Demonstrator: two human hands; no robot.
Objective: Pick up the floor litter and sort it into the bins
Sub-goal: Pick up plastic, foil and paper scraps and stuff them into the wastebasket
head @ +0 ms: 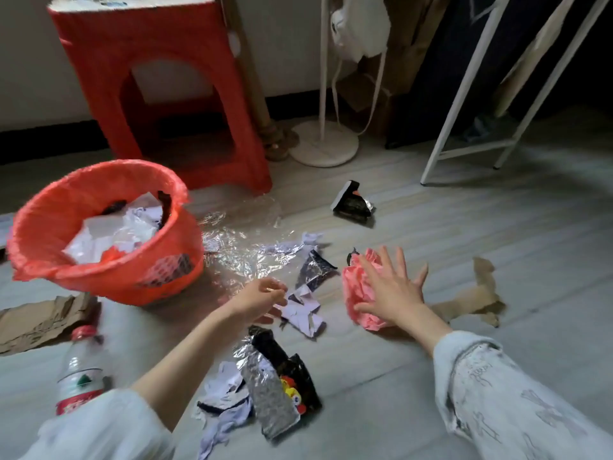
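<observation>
Down on the grey floor (464, 234), the right hand (391, 290) lay flat on a crumpled pink wrapper (356, 293), its fingers (399, 260) spread wide and straight, the thumb at the wrapper's near edge. The left hand (262, 298) hovered just beside a crumpled white paper (303, 312), its fingers (277, 287) loosely curled; whether they pinched the paper's edge could not be told through the blur.

An orange bin (102, 234) lined with an orange bag stood tilted at the left, already holding white paper and dark scraps. Between the bin and the hands lay a sheet of clear crinkled film (242, 244), with a small dark foil wrapper (315, 268) at its right edge. Nearer the person lay a silver-and-black snack packet (282, 380) beside torn white scraps (222, 403). A plastic bottle with a red cap (81, 370) lay near the left sleeve (99, 426), and torn cardboard (43, 320) sat at the far left. Another piece of brown cardboard (477, 300) lay just behind the right hand. A black folded packet (353, 204) rested well apart, farther back.

Behind the bin stood a red plastic stool (159, 78), a white lamp base (325, 144) and a white metal frame (471, 111).
</observation>
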